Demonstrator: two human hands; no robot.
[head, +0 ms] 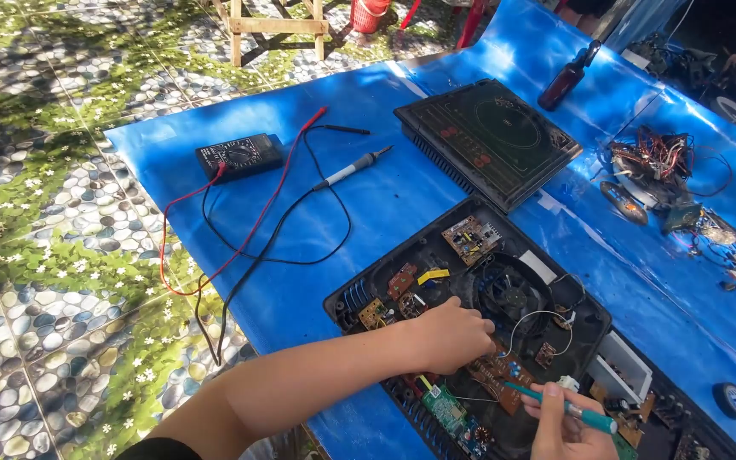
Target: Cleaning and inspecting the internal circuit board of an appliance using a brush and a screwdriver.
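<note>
An opened black appliance housing point(359, 298) lies on a blue sheet point(317, 221), with several circuit boards and a round fan point(510, 292) inside. My left hand point(453, 332) is closed and rests on the boards near the fan, its fingers pressing down; what it grips is hidden. My right hand point(566, 426) holds a teal-handled screwdriver point(577, 411), with the tip pointing left at a brown circuit board point(497, 375). A green board point(446, 412) sits at the housing's near edge.
A black multimeter point(238, 156) with red and black leads lies at the left, beside a soldering iron point(353, 168). A black glass cooktop panel point(487, 136), a dark bottle point(566, 81), a wire tangle point(656, 162) and a tape roll point(732, 399) lie on the sheet. The floor is pebble-patterned tile.
</note>
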